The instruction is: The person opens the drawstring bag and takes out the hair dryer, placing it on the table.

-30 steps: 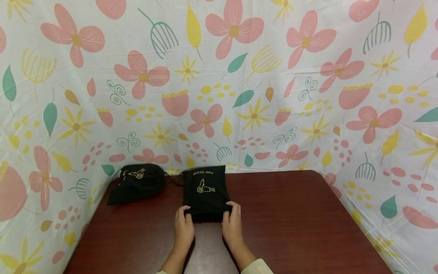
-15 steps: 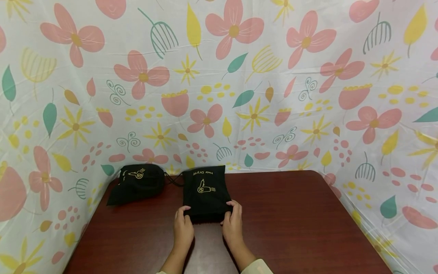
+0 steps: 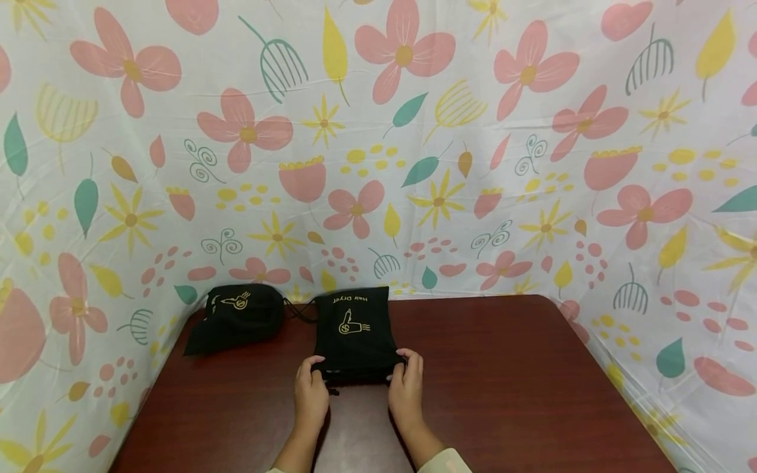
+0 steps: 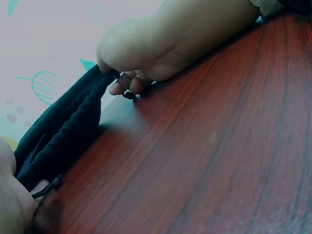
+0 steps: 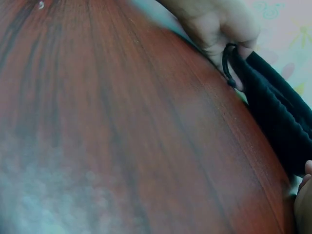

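Note:
A black drawstring pouch (image 3: 353, 345) printed in gold with "Hair Dryer" and a dryer picture lies on the table, its near edge facing me. My left hand (image 3: 311, 394) grips the left corner of that edge and my right hand (image 3: 407, 391) the right corner, thumbs toward me. In the left wrist view the pouch's mouth (image 4: 63, 126) shows as two gathered black layers, slightly parted. A short cord end (image 5: 229, 66) dangles by my left hand in the right wrist view. The inside of the pouch is hidden.
A second black pouch (image 3: 242, 325), fuller and with the same gold print, stands at the table's back left. Dark cords (image 3: 300, 310) run between the two pouches. The reddish-brown table (image 3: 520, 387) is enclosed by a flower-printed cloth (image 3: 449, 217) behind and at both sides.
My hands have moved slightly apart, widening the pouch's near edge between them. A cord end now shows beside my left hand. The second pouch has stayed in place.

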Tool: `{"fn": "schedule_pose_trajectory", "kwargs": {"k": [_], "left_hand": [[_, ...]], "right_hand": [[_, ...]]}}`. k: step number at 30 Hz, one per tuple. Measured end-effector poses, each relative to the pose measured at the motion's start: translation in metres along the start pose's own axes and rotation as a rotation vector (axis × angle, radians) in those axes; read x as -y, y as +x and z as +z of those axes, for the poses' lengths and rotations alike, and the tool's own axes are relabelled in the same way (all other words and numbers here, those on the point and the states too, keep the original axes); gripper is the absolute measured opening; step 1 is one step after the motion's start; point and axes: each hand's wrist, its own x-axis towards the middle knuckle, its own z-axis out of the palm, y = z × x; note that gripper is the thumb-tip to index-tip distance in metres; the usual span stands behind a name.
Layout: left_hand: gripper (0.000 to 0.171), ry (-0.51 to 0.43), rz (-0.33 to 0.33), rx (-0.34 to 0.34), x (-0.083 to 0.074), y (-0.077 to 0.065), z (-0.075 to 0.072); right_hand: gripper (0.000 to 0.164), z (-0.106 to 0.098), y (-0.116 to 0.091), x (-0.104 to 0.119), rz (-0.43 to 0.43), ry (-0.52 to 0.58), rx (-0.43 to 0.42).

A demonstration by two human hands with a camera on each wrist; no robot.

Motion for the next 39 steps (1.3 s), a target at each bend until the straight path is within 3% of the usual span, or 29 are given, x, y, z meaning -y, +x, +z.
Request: {"fn": "schedule_pose_trajectory", "kwargs": {"k": [8,15,18,24,29,39], "left_hand": [[0.038,-0.049,0.004,-0.013,0.0010,0.0012,-0.0001],[0.038,-0.082,0.010,-0.031,0.0034,0.0021,-0.0003],[0.038,-0.093,0.012,-0.035,0.0039,0.0022,0.0001],[0.031,-0.025,-0.006,-0.050,0.0050,0.0004,0.0007],[0.027,0.045,0.028,-0.062,0.0059,0.0000,0.0023],[0.031,0.001,0.009,-0.068,0.0053,0.0028,0.0018]], "right_hand": [[0.030,-0.0032,0.0004,0.0016,0.053,-0.004,0.038],[0.032,-0.0030,0.0011,0.0001,0.091,0.137,0.069],[0.034,-0.0027,0.0009,-0.0010,0.080,0.134,0.071],[0.041,-0.0044,-0.0007,-0.0001,0.125,0.066,0.113],[0.039,-0.0057,0.0007,0.0001,0.114,0.000,0.129],[0.044,-0.0064,0.0033,-0.0029,0.156,0.141,0.108]]}}
